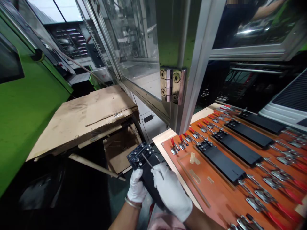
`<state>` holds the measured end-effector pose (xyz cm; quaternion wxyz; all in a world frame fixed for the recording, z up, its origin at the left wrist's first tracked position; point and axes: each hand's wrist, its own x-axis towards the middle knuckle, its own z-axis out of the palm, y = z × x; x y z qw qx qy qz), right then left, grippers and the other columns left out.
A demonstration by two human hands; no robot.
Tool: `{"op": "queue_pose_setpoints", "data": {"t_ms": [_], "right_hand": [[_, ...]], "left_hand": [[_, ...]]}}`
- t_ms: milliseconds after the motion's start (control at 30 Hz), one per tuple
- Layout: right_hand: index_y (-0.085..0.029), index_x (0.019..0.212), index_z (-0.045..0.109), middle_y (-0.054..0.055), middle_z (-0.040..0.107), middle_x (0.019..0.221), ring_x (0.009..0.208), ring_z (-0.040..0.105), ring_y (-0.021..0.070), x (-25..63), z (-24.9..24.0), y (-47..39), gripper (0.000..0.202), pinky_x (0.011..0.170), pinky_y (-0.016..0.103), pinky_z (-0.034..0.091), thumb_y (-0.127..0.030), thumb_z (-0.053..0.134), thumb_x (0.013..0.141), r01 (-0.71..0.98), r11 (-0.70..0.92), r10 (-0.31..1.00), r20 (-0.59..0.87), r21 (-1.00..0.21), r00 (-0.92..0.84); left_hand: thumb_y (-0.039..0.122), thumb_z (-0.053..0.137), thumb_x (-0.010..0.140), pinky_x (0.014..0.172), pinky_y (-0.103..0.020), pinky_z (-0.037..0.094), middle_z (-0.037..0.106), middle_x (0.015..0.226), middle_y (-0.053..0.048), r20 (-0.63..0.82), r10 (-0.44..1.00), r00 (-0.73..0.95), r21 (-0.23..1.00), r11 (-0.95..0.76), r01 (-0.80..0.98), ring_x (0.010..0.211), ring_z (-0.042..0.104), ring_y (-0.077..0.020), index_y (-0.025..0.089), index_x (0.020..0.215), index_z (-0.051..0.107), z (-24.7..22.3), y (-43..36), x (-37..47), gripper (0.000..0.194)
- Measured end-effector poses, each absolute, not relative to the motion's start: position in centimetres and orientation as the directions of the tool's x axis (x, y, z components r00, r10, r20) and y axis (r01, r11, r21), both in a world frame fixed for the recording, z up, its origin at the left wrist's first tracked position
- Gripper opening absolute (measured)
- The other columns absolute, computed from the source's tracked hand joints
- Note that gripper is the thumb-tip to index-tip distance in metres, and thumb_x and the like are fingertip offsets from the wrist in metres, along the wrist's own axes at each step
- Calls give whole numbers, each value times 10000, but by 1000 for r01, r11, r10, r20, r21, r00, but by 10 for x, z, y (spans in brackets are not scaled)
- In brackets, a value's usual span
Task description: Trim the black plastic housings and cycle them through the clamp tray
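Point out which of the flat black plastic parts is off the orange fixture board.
The flat black plastic part gripped in both white-gloved hands, left and right. The other four lie in slots on the orange fixture board.

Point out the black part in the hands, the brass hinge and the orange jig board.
Black part [140, 155]: head view, its upper end with the screws.
Brass hinge [172, 85]: head view, middle of its plates.
Orange jig board [216, 191]: head view, bare surface near its front.

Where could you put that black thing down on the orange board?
The near empty slot on the orange fixture board, between the red-handled toggle clamps and the first clamped black rectangular plastic panel, is bare. Farther right, panels and clamps crowd it. Both white-gloved hands hold the black panel.
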<state>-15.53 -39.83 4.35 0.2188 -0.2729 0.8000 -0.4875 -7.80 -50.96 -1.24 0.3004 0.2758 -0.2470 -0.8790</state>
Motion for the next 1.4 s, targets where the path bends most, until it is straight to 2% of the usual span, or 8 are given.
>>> {"op": "queue_pose_setpoints", "data": {"t_ms": [167, 333, 533, 800, 933, 1033, 1267, 1400], "right_hand": [[-216, 832, 574, 25, 644, 724, 655, 597, 164, -157, 42, -397, 278, 611, 254, 382, -298, 355, 982, -185, 374, -595, -82, -909, -800], [-232, 866, 602, 11, 632, 686, 623, 588, 168, -152, 43, -396, 258, 581, 264, 354, -318, 383, 974, -237, 386, -659, -87, -892, -747], [-233, 740, 510, -10, 558, 611, 581, 551, 156, -155, 42, -396, 275, 577, 254, 371, -309, 379, 970, -183, 357, -596, -73, -916, -800], [-225, 794, 538, 46, 647, 720, 680, 614, 189, -158, 46, -390, 244, 606, 272, 387, -276, 372, 966, -199, 385, -583, -71, -901, -809], [-236, 802, 554, 19, 616, 675, 631, 594, 179, -156, 45, -395, 236, 579, 269, 362, -311, 402, 967, -231, 415, -622, -89, -880, -778], [-231, 785, 519, 25, 622, 710, 673, 601, 177, -158, 43, -400, 216, 608, 262, 374, -255, 388, 956, -187, 432, -556, -98, -882, -825], [-235, 752, 548, 2, 555, 622, 561, 542, 164, -155, 46, -402, 240, 557, 271, 337, -292, 426, 951, -189, 407, -593, -102, -893, -799], [-230, 751, 552, 2, 552, 616, 591, 549, 166, -161, 46, -401, 276, 602, 262, 384, -282, 386, 966, -145, 363, -545, -83, -920, -834]], "left_hand": [[262, 747, 599, 848, -449, 598, 784, 736, -63, -303, -659, -688, 611, -689, 391, 737, 750, -304, 190, 746, 793, -18, -509, -76, 170], [254, 758, 576, 850, -446, 596, 776, 708, -47, -296, -661, -690, 610, -686, 396, 730, 747, -298, 201, 707, 779, -21, -509, -75, 143], [272, 745, 604, 848, -449, 594, 787, 765, -71, -323, -634, -702, 605, -709, 362, 739, 746, -301, 184, 789, 796, -24, -509, -73, 211], [283, 803, 532, 839, -452, 599, 777, 734, -51, -338, -672, -659, 635, -680, 367, 705, 742, -287, 189, 739, 780, -17, -500, -79, 228], [289, 858, 478, 929, -492, 556, 767, 732, -48, -291, -694, -659, 661, -643, 386, 867, 735, -338, 204, 716, 766, -10, -494, -79, 269], [331, 883, 452, 950, -503, 543, 772, 773, -58, -260, -704, -661, 694, -612, 379, 943, 718, -359, 208, 691, 756, -5, -493, -80, 298], [353, 908, 437, 946, -478, 557, 749, 659, -30, -219, -710, -669, 709, -587, 391, 898, 731, -338, 225, 701, 776, -1, -498, -86, 322], [358, 918, 400, 899, -475, 585, 746, 630, -17, -285, -694, -662, 694, -625, 357, 699, 740, -296, 219, 637, 767, -1, -497, -86, 314]]}}
